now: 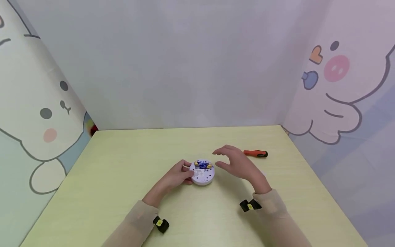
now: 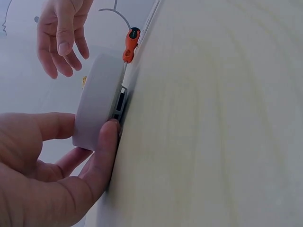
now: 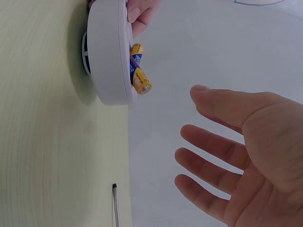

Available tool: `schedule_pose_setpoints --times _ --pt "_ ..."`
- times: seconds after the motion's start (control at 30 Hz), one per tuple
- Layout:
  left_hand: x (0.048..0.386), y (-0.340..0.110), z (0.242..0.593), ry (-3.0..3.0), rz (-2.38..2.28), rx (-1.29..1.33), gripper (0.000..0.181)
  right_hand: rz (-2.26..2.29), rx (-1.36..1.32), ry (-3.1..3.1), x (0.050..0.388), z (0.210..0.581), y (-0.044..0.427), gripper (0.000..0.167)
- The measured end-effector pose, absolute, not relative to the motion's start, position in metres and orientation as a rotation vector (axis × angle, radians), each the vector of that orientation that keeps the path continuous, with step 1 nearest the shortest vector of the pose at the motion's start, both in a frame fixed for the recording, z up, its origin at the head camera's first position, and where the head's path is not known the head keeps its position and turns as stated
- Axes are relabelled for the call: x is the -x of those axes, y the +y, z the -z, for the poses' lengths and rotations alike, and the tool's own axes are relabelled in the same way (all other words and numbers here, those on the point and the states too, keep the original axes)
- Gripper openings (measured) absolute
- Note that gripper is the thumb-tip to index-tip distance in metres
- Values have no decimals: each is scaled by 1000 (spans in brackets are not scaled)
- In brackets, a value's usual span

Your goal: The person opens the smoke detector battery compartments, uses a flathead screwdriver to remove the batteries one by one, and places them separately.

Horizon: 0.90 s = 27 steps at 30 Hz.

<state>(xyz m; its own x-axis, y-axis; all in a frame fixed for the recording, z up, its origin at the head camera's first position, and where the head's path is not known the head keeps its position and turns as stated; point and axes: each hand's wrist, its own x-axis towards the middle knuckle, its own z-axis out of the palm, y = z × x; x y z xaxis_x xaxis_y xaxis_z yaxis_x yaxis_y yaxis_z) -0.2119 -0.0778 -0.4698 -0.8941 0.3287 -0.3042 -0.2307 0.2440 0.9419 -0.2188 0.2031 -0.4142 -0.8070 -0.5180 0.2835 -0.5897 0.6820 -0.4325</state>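
Note:
A round white battery-powered device [image 1: 202,178] with a printed label and small dark holes faces up in the head view. My left hand [image 1: 176,176] grips its left edge between thumb and fingers. Blue-and-yellow batteries [image 3: 140,80] lie askew at the device's face, one end jutting out past it in the right wrist view. My right hand [image 1: 237,163] hovers to the right of the device, fingers apart and holding nothing. Behind that hand lies a screwdriver [image 1: 256,153] with an orange and black handle; its metal shaft [image 3: 116,208] shows in the right wrist view.
The pale wood-grain table [image 1: 123,157] extends around both hands. A plain light curtain [image 1: 185,68] hangs at its back edge, with cartoon-printed cloth [image 1: 348,103] on both sides. Each wrist wears a small black camera [image 1: 161,224].

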Motion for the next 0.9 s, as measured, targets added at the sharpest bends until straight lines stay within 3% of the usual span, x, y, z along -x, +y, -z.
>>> schedule_pose_setpoints --times 0.9 --pt "214 -81 471 2040 -1707 -112 32 -629 -1005 -2893 221 423 156 31"
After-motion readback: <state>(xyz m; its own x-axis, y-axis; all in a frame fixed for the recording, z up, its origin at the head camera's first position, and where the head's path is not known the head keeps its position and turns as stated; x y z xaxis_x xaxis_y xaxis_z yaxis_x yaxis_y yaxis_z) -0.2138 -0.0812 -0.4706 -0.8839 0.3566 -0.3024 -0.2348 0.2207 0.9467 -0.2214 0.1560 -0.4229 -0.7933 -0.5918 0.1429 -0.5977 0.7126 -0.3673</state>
